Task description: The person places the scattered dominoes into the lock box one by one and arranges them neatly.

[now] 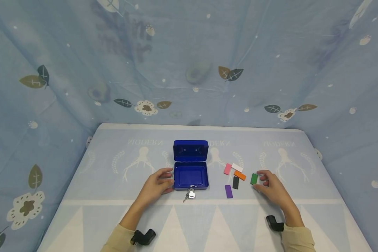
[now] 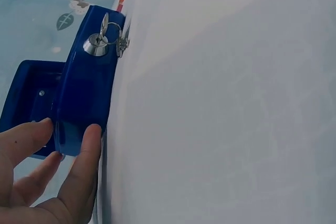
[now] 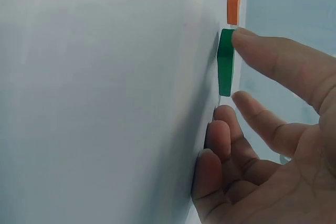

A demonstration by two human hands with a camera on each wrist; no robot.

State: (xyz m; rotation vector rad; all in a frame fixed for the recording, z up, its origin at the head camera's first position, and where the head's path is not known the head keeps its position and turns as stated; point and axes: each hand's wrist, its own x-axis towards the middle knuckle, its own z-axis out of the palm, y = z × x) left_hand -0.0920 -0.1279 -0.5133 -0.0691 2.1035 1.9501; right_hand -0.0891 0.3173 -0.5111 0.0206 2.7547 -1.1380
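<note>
We see the blue box [image 2: 86,90] with lid [image 1: 190,150] raised, inner floor [image 1: 191,175] showing. Left hand [image 1: 155,185], loosely spread, sits at its left side. Right of it, right hand [image 1: 273,189] parts thumb and forefinger around green block [image 1: 254,179]; contact unclear.

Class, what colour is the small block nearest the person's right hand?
The small block is green; it shows best in the right wrist view.

My pale printed table [image 1: 97,196] is bearing: one blue box [image 1: 191,175], open; pink block [image 1: 227,169], white block [image 1: 237,167], orange block [image 1: 239,175], black block [image 1: 236,182], purple block [image 1: 228,191], green block [image 1: 254,179].
</note>
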